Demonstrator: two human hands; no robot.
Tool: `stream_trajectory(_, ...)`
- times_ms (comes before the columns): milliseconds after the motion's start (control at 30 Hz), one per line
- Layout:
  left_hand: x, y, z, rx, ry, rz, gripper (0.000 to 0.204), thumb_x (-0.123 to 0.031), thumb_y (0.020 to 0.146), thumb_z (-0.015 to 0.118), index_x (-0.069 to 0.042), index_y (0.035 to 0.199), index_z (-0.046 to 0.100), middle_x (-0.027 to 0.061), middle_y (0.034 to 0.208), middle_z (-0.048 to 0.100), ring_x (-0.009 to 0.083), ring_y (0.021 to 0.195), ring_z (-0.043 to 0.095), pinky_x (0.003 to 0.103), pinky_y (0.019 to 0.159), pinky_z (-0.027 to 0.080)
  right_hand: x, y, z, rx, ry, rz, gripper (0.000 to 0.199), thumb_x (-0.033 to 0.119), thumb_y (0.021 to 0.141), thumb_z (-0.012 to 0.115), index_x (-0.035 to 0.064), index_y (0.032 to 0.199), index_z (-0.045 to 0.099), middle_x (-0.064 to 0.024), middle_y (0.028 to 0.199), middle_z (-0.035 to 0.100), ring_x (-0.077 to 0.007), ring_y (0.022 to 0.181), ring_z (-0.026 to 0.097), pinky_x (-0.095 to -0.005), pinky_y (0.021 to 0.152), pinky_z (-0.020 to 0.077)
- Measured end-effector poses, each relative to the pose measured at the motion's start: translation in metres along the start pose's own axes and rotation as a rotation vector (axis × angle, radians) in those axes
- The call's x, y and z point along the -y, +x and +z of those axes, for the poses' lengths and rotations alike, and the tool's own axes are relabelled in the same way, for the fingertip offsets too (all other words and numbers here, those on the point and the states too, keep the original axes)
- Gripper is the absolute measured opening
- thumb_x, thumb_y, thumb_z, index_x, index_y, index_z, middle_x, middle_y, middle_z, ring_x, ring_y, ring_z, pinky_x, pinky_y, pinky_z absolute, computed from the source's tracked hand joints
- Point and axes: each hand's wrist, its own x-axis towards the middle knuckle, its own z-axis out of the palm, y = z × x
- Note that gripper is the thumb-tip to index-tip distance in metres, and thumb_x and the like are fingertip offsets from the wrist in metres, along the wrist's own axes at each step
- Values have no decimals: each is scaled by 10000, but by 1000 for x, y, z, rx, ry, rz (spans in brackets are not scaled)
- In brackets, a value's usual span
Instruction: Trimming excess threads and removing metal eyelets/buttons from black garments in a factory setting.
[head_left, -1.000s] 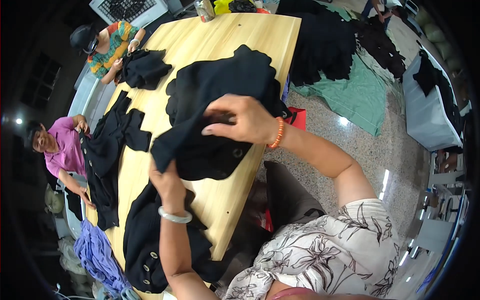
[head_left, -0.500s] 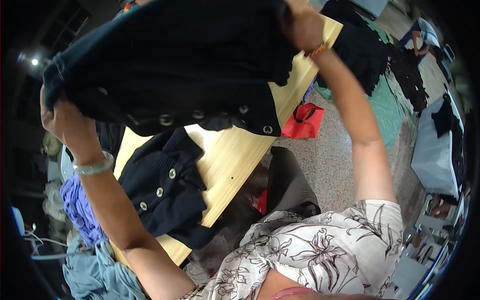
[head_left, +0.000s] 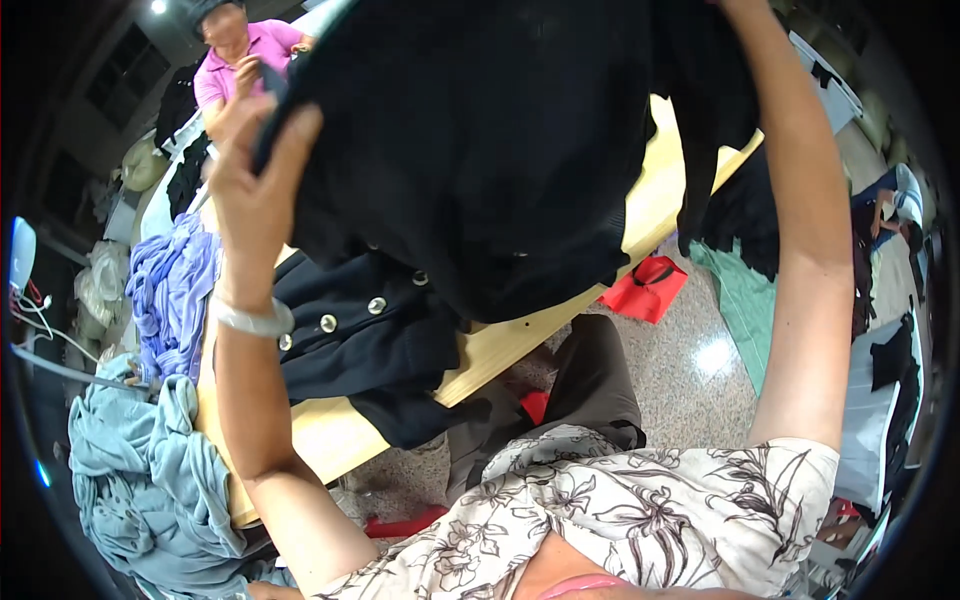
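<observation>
A black cardigan (head_left: 480, 150) hangs spread out between my raised hands, above the table. My left hand (head_left: 262, 165) pinches its left edge between thumb and fingers, a pale bangle round that wrist. At the top edge of the view, my right hand (head_left: 738, 6) is mostly cut off; the cloth hangs from it, but its fingers do not show. Beneath, a second black cardigan (head_left: 350, 345) with shiny round buttons lies on the pale wooden table (head_left: 320, 450), one part drooping over the near edge. The raised cloth covers much of the tabletop.
Purple clothes (head_left: 170, 290) and grey-blue clothes (head_left: 150, 460) are heaped along the table's left side. A red bag (head_left: 645, 290) stands on the floor right of the table, near green cloth (head_left: 740, 300). Across the table is a person in a pink shirt (head_left: 265, 45).
Both hands have lifted the cardigan higher, and it has shifted to the right. My right hand has gone mostly out of the top of the view. The person in pink has come into view.
</observation>
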Motion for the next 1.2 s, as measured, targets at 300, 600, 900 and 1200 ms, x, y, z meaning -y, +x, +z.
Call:
stream_trajectory(300,38,-160,-85,237,-328,-738,275,-214,1002,534,40,953,628,-60,785,536,44,708,445,219,629,375,110,-131,120,953,313,-168,623,523,755,742,113,1212,633,-151,1036,673,-325,971,652,-396,881,504)
stream_trajectory(600,75,-224,-90,283,-128,-799,551,-113,821,776,15,1264,475,45,1025,584,128,888,566,260,839,471,61,-265,70,1165,276,183,348,415,795,714,74,809,647,-148,829,667,-375,851,644,-462,736,508)
stream_trajectory(900,88,-170,-12,560,732,-283,653,-46,771,684,-26,1373,430,166,1057,561,340,973,572,403,857,484,127,-307,66,861,427,214,532,328,786,763,164,1261,587,-80,1215,615,-269,1017,656,-373,811,566)
stream_trajectory(1200,111,-124,-53,761,866,-373,153,-121,842,622,-27,941,692,212,832,669,381,764,632,439,707,511,102,-309,129,783,792,668,251,215,847,567,73,1001,704,-208,962,684,-374,924,654,-405,824,527)
